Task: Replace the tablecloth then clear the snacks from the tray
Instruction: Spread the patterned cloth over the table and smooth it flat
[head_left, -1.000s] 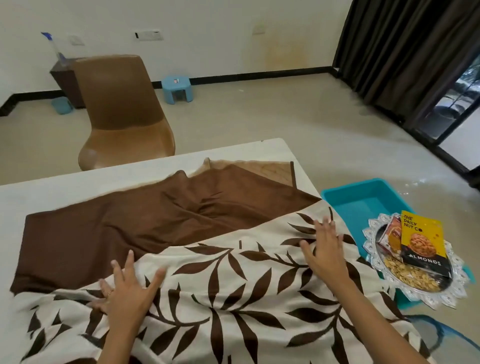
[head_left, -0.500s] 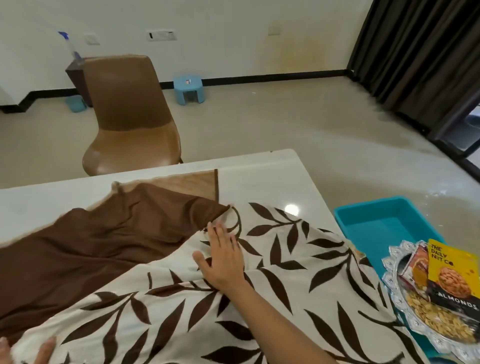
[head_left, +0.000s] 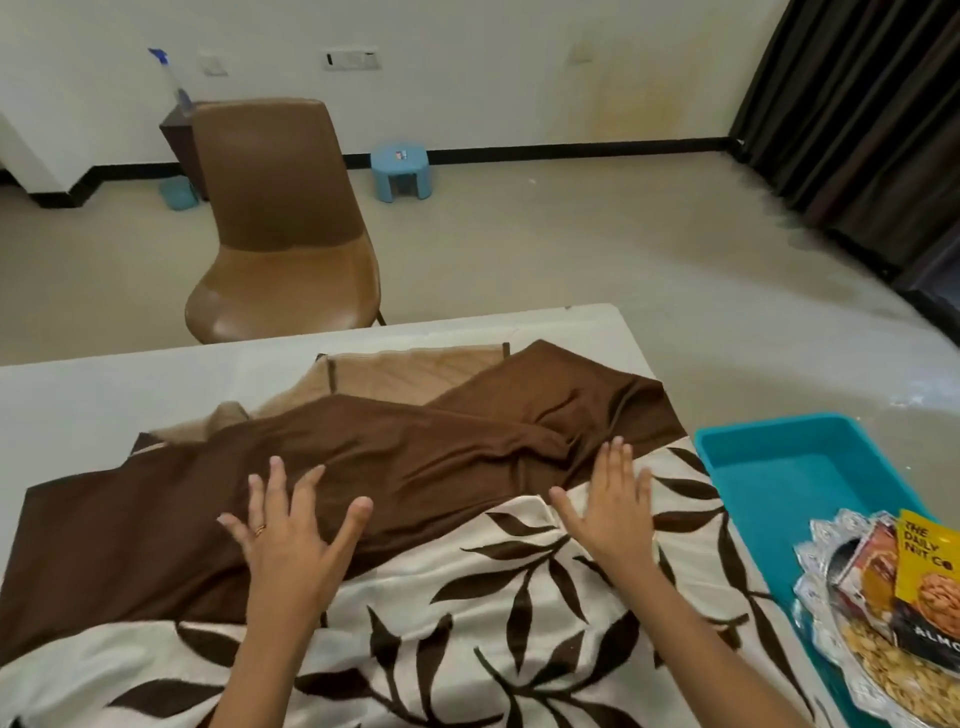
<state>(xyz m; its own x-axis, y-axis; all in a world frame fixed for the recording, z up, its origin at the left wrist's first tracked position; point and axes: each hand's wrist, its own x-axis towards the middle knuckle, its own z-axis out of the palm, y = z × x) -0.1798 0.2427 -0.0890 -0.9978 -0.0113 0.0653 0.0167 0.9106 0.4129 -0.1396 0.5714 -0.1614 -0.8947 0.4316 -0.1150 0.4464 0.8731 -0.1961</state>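
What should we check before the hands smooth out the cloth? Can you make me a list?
1. Both hands flat on the tablecloth: ok. The left hand and right hand lie spread with straight fingers.
2. Brown part smooth: not ok. It is bunched, and its beige underside shows at the far side.
3. Table fully covered: not ok. Bare white top shows beyond the cloth.
4. Snack tray off the cloth: ok. It sits to the right, over the teal bin.
5. Near edge hanging evenly: cannot tell, as it is out of view.
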